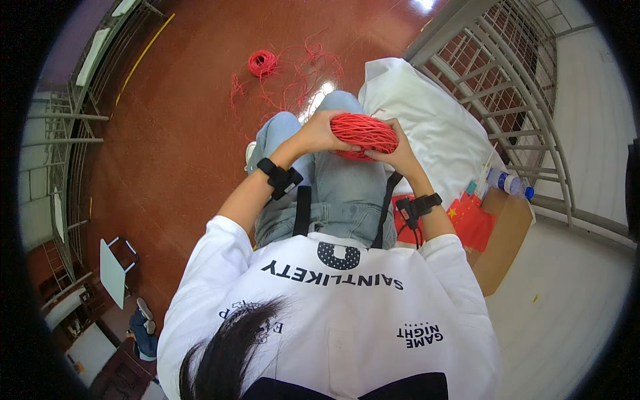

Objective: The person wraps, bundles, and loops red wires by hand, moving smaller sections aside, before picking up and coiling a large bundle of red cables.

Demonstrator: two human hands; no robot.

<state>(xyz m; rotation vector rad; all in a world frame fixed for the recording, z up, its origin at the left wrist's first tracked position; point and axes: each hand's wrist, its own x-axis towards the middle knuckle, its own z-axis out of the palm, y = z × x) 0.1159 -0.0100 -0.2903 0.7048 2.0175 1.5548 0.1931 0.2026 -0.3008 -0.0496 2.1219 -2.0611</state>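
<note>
A thick bundle of red cord (365,134) is held above my lap, its strands wound lengthwise. My left hand (320,132) grips the end of the bundle at the picture's left, thumb along its near side. Around the opposite end, my right hand (402,149) curls its fingers, the thumb also on the near side. Both thumbs nearly meet under the bundle. On the floor beyond my knees lies a smaller red coil (262,63), with loose tangled red cord (314,62) spread beside it.
White cloth (425,110) lies at the right beside a metal railing (525,100). Near it are a plastic bottle (511,184), a red flag (470,220) and a cardboard box (505,245). A folding stool (112,272) stands at the left, near another person's legs (143,332).
</note>
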